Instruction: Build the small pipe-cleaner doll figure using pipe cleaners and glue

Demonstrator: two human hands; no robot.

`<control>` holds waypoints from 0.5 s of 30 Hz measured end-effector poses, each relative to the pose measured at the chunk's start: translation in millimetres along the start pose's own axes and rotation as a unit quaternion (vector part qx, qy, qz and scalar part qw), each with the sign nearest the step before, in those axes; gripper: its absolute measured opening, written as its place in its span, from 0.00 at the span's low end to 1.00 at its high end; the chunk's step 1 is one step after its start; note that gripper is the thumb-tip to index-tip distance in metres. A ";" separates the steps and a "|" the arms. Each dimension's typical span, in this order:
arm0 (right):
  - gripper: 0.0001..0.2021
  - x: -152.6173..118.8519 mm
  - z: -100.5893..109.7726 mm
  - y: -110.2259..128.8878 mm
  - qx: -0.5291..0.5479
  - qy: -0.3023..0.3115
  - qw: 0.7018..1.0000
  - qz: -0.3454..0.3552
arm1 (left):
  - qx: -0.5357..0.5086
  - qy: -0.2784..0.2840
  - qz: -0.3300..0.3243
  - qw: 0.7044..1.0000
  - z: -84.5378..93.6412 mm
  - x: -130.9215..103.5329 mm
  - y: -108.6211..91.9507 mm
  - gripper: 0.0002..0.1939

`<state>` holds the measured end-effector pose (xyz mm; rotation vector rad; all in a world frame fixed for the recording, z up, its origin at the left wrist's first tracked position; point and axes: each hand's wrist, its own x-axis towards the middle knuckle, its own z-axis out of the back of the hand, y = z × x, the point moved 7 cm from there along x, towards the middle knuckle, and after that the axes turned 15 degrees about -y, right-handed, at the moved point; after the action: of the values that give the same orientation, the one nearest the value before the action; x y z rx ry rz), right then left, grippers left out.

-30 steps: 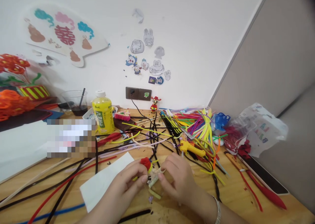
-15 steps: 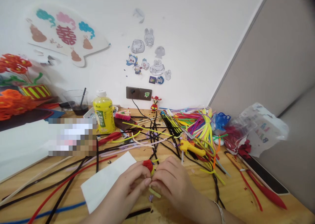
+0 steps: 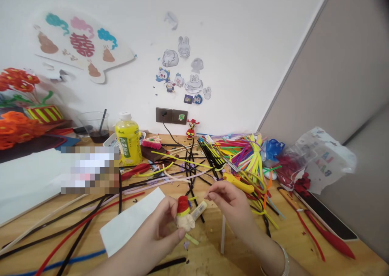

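Observation:
My left hand (image 3: 162, 223) is closed around a small handmade figure (image 3: 186, 221) with a red top, a yellow band and a cream, fuzzy-looking body. A pale yellow tube with a barcode (image 3: 199, 211) shows just to the right of the figure; whether it touches the figure I cannot tell. To the right, apart from the figure, my right hand (image 3: 229, 205) has thumb and fingertips pinched together. Anything in that pinch is too small to make out. A yellow glue gun (image 3: 240, 183) lies just behind my right hand, and a thin whitish stick (image 3: 223, 237) is below it.
White paper (image 3: 130, 223) lies by my left forearm. Black, red and blue pipe cleaners (image 3: 75, 231) cross the table. Further back are a yellow bottle (image 3: 127, 140), a cup of dark drink (image 3: 99, 130), a red-hatted figurine (image 3: 191, 129) and bundled pipe cleaners (image 3: 253, 154). Red-handled pliers (image 3: 330, 233) lie right.
My hands were together at the figure and have parted. My right hand has moved right and up, still pinched. The figure's cream body and the barcoded tube now show.

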<state>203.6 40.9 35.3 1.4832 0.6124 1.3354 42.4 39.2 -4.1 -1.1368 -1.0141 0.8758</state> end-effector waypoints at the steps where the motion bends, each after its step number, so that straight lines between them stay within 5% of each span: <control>1: 0.05 -0.4 -1.4 -2.6 0.014 0.009 1.000 -0.025 | -0.044 0.011 0.016 0.999 -1.9 0.1 -0.7 0.14; 6: 0.04 -1.3 -9.6 -0.4 0.017 0.053 0.998 -0.014 | -0.163 0.042 0.072 0.983 -8.7 1.1 3.1 0.13; 15: 0.06 -8.6 -20.8 -5.6 0.044 0.116 0.987 -0.103 | -0.226 0.094 0.168 0.955 -18.1 -2.9 20.3 0.33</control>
<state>183.3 42.5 24.2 1.3039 0.9587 1.3413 57.7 35.4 -26.5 -1.7877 -0.8987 0.7989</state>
